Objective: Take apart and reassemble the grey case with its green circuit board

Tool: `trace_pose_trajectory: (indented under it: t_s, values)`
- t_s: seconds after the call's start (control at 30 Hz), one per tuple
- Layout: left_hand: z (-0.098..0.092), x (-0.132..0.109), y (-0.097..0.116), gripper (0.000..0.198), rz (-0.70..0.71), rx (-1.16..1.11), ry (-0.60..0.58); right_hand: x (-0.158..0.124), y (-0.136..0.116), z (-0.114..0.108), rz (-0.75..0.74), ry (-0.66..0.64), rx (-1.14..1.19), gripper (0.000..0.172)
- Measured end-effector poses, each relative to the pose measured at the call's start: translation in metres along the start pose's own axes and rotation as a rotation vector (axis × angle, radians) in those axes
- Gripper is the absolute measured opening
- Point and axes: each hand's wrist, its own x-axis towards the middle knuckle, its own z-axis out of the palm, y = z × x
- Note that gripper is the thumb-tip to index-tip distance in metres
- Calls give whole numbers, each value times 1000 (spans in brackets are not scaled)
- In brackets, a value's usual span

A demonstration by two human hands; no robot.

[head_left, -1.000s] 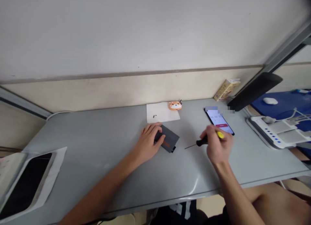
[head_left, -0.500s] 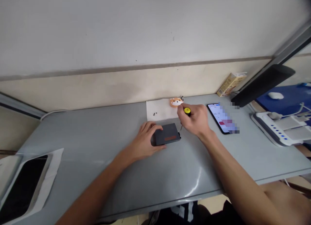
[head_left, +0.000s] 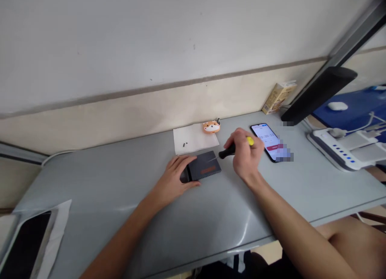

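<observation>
A flat dark grey box-shaped device (head_left: 205, 165) with an orange-red label lies on the grey table. My left hand (head_left: 176, 174) grips its left end, thumb along the near side and fingers on the far side. In my right hand (head_left: 245, 152) is a screwdriver (head_left: 226, 152) with a black and yellow handle. Its thin shaft points left over the device's top; whether the tip touches cannot be made out. Behind the device, a white paper sheet (head_left: 193, 140) carries several tiny dark screws (head_left: 185, 144) and an orange animal-face case (head_left: 211, 127).
A phone (head_left: 267, 140) with a lit timer screen lies right of my right hand. Farther right are a white power strip (head_left: 334, 150), a black upright panel (head_left: 319, 96) and a yellowish carton (head_left: 279, 97). A dark-screened tablet-like device (head_left: 27, 243) lies at the left. A wall runs behind the table.
My right hand has turned the screwdriver from nearly upright beside the device's right end to lying low, its shaft over the top. My left hand still holds the device. The view has shifted slightly.
</observation>
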Motion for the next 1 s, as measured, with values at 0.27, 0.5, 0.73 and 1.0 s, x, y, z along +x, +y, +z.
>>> trace_pose_trajectory:
  t_s: [0.27, 0.5, 0.73, 1.0]
  values:
    - [1, -2, -2, 83, 16, -18, -31, -18, 6, 18, -25, -327, -124, 45]
    - [-5, -2, 4, 64, 7, -22, -50, 11, 19, -6, 133, -43, -124, 42]
    - [-4, -1, 1, 58, 50, 36, -48, 13, 20, -8, 117, 27, -133, 42]
    - [-4, -1, 5, 43, 119, 84, -34, 4, 23, 0, 15, -180, -135, 44]
